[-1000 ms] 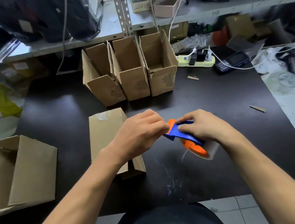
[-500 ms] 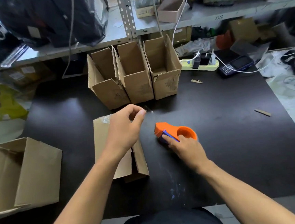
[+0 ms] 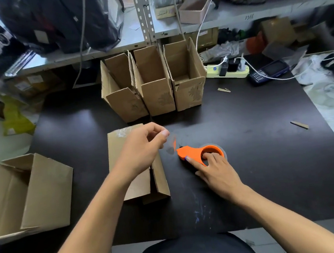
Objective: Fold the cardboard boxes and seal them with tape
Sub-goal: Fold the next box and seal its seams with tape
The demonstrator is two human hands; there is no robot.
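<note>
An orange tape dispenser lies flat on the black table. My right hand holds it down, index finger along its edge and another finger in its ring. My left hand hovers over a small cardboard box lying on its side, thumb and fingers pinching a clear strip of tape that runs to the dispenser's nose. Clear tape shows on the box's far end.
Three open-topped cardboard boxes stand in a row at the back of the table. A larger box lies at the left edge. A power strip, a phone and a cardboard scrap lie to the right.
The dispenser came down from between both hands onto the table under my right hand. My left hand moved away to the left and up, drawing the tape strip out.
</note>
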